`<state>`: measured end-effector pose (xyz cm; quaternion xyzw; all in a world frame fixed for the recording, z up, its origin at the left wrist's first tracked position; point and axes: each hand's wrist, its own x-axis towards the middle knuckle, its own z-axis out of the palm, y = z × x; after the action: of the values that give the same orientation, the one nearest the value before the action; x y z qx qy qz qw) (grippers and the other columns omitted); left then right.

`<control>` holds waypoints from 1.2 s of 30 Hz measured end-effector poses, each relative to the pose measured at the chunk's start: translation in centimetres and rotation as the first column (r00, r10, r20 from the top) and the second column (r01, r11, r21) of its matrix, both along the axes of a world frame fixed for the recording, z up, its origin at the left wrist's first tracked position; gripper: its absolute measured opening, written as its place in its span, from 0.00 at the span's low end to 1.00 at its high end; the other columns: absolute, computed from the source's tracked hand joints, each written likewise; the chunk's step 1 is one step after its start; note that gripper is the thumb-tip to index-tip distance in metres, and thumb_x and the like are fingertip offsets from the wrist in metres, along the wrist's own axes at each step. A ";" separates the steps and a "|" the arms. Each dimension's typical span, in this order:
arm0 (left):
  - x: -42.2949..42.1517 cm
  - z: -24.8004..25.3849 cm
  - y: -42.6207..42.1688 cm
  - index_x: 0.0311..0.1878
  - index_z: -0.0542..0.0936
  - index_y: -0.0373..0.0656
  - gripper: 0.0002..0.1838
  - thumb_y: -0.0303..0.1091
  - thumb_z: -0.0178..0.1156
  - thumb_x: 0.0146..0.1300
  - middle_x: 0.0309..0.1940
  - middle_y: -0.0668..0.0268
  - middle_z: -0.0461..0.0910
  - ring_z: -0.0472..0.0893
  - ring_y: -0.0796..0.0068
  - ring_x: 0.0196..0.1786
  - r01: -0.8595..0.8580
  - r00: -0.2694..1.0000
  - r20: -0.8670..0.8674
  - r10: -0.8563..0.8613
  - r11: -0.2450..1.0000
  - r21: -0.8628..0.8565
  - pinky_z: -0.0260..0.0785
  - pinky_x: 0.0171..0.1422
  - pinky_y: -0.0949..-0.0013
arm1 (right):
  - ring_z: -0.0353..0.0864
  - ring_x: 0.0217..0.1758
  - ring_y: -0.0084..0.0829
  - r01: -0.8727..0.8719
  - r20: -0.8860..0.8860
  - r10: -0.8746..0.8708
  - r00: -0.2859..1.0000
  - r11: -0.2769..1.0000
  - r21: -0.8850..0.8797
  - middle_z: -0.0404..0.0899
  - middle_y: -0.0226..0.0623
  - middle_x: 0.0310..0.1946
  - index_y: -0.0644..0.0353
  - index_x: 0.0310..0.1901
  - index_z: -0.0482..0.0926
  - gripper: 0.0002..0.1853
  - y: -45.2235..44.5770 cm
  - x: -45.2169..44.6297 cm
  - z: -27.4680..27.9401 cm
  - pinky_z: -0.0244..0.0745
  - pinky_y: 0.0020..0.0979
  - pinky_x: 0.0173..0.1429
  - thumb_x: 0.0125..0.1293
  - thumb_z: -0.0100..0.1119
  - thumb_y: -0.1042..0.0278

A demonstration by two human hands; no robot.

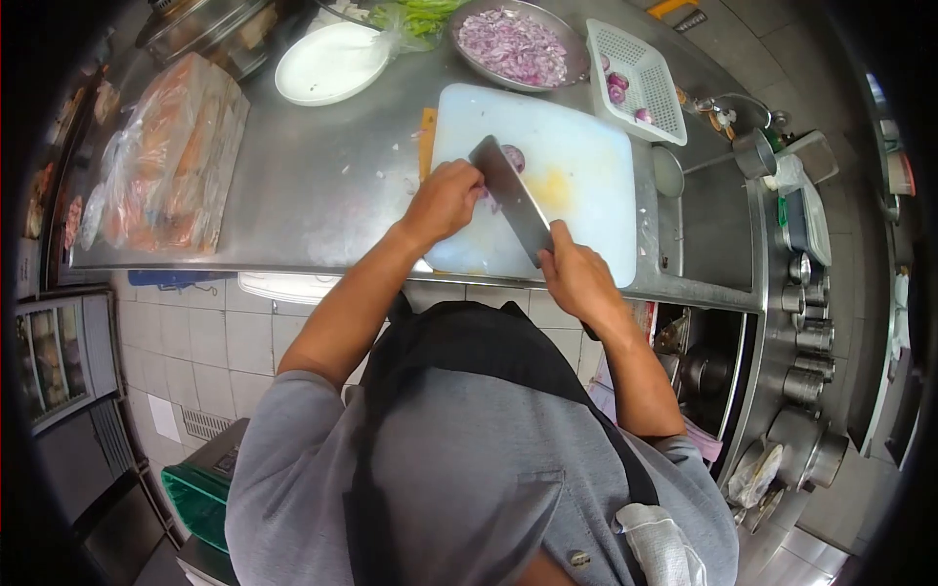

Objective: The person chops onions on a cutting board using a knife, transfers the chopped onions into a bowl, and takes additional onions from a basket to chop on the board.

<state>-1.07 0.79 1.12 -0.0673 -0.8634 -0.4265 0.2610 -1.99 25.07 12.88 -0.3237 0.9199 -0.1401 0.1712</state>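
Observation:
My right hand [578, 273] is wrapped round the handle of a cleaver [516, 200]. Its broad blade slants up and left across a white cutting board [586, 181]. Close to the blade's far end, my left hand [445, 203] has its fingers curled on a piece of red onion [481, 193], mostly hidden by the fingers and blade. Another red onion piece [514, 156] shows just beyond the blade. A yellow stain marks the board's middle.
Behind the board stand a pan of chopped red onion [513, 44] and a white basket [664, 93] with several onions. A white plate [332, 63], green vegetables [422, 18] and a plastic-wrapped stack [176, 161] lie left. A sink [718, 230] is at right.

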 end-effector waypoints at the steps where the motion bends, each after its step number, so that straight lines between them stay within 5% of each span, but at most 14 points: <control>1: 0.1 -0.2 0.1 0.42 0.82 0.40 0.06 0.24 0.68 0.63 0.39 0.56 0.81 0.80 0.47 0.47 -0.014 1.000 0.013 0.015 1.000 -0.020 0.73 0.53 0.50 | 0.84 0.35 0.68 -0.011 -0.015 0.011 1.000 1.000 -0.019 0.83 0.62 0.28 0.64 0.51 0.65 0.11 0.2 0.1 -0.5 0.75 0.64 0.43 0.78 0.54 0.68; 36: 1.4 -1.9 -0.5 0.43 0.81 0.39 0.07 0.21 0.67 0.63 0.40 0.58 0.81 0.81 0.52 0.47 -0.048 0.997 -0.062 0.045 0.998 -0.041 0.75 0.55 0.56 | 0.84 0.38 0.69 0.017 0.080 -0.019 0.997 1.000 0.019 0.84 0.63 0.31 0.63 0.54 0.65 0.13 -0.6 0.5 0.0 0.75 0.63 0.46 0.78 0.56 0.67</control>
<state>0.38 0.31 -0.73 -0.0657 -0.8652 -0.3995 0.2957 -1.52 24.51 12.92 -0.3079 0.9164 -0.1462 0.2097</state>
